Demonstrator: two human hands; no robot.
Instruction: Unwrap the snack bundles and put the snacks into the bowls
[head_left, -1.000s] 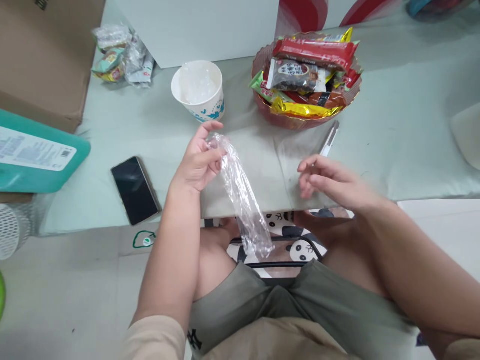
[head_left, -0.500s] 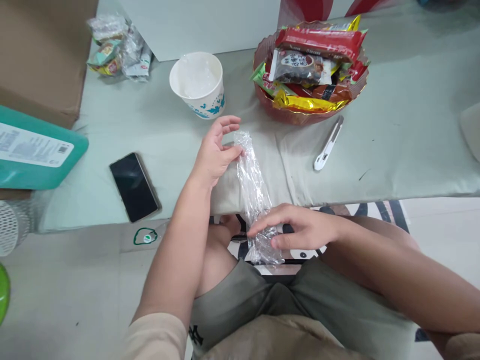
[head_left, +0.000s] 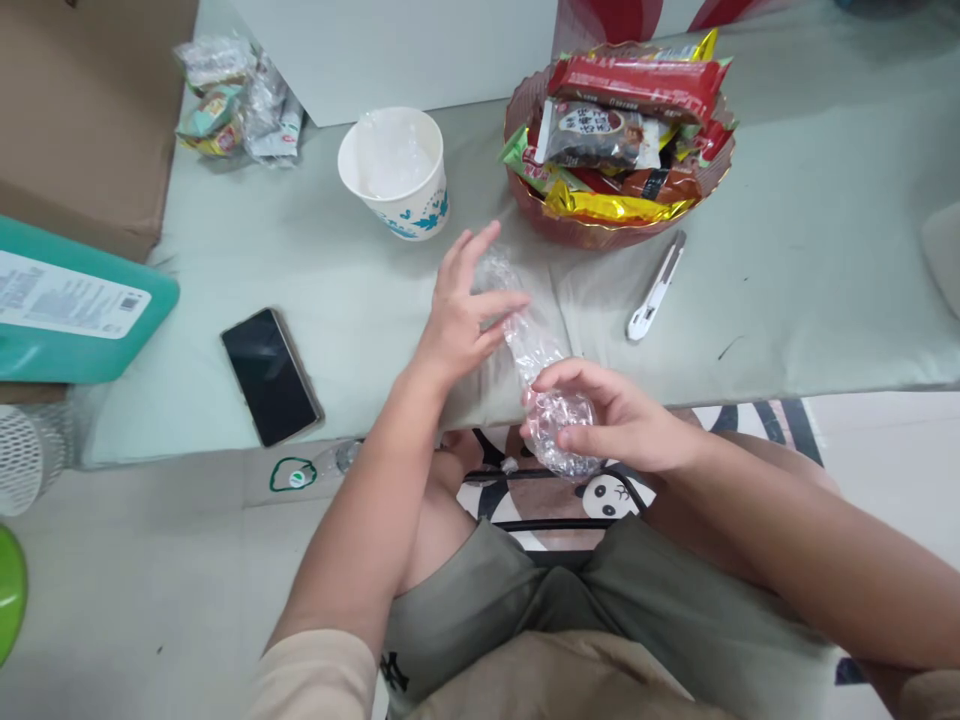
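A strip of crinkled clear plastic film runs from the table covering down past its front edge. My right hand curls its fingers and thumb round the lower, bunched-up end. At the upper stretch, my left hand has its thumb and a finger closed at the film, while its other fingers point up and away. The film's top end lies loose beyond those fingers. Just behind my left hand stands a white paper cup with a blue leaf pattern and clear plastic inside.
A pink bowl of wrapped snacks stands at the back, with a white utility knife in front. To the left lie a black phone and several plastic packets. A green container stands by a cardboard box.
The film's lower end has been lifted from above my lap and bunched into my right hand. My left hand has moved right and its fingers have spread more.
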